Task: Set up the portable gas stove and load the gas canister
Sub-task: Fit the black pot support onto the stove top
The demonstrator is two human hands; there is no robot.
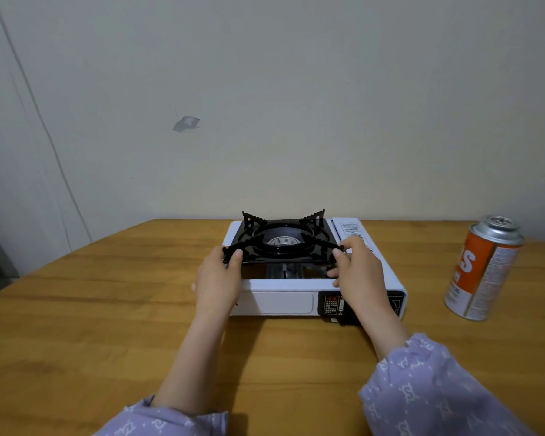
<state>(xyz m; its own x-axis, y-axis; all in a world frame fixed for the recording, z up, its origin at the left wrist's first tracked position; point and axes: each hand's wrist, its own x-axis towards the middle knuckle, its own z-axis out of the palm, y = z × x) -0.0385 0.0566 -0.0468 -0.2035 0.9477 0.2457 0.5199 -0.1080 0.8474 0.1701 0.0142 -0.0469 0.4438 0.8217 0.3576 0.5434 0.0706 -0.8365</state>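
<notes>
A wooden table (pixel 91 309) against a pale wall. On it sits the white stove (pixel 277 298), its black pan support (pixel 282 243) lifted at the near edge. My left hand (pixel 217 278) and right hand (pixel 359 269) pinch its near corners. If it seats crooked, it could rock. The gas can (pixel 482 269) stands upright at 3 o'clock, well apart.

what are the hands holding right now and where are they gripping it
Both hands hold the black metal pan-support grate by its near corners: left hand near-left, right hand near-right.
</notes>
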